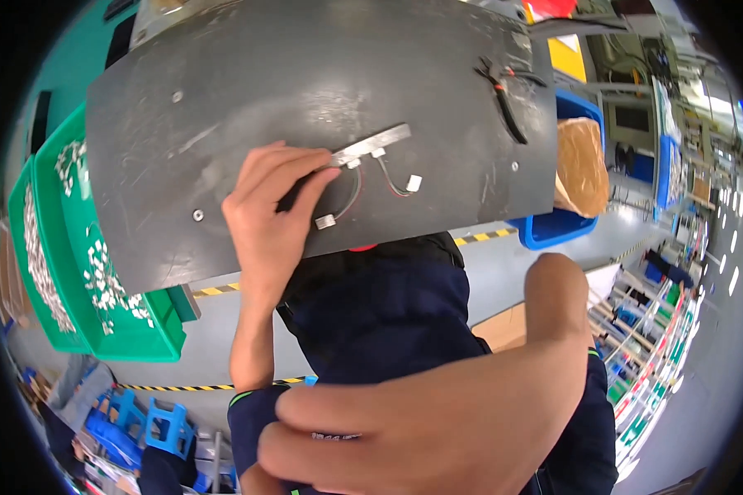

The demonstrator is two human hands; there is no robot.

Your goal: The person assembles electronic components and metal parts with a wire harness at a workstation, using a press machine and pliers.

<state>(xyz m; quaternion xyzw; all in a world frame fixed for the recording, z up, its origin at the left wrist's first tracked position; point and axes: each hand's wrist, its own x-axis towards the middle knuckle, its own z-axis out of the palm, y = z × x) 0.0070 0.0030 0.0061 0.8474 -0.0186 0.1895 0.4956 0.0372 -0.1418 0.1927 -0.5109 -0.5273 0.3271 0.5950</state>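
Wire work under way on the dark desk

Fingers of the left hand (276,210) curl around a thin dark tool, too hidden to name, and press its tip near the left end of a flat metal bar (373,143) lying in the middle of the desk (223,99). From the bar run thin wires (392,181), red and pale, ending in small white connectors (414,182); one connector lies just beside the left hand's fingertips. The right hand (437,412) is close to the camera, well apart from the bar, loosely cupped and turned so that I cannot tell whether it grips anything.

Judging by how things lie, the piece is mid-way: wires already hang from the bar, yet the hand is at work on its left end, so fixing there looks unfinished. Dark-handled pliers (504,87) lie untouched near the desk's right edge. Green bins (140,338) on the left hold many small white parts, which suggests more pieces remain. A blue bin (553,227) and a brown wrapped bundle (580,165) sit beyond the right edge.
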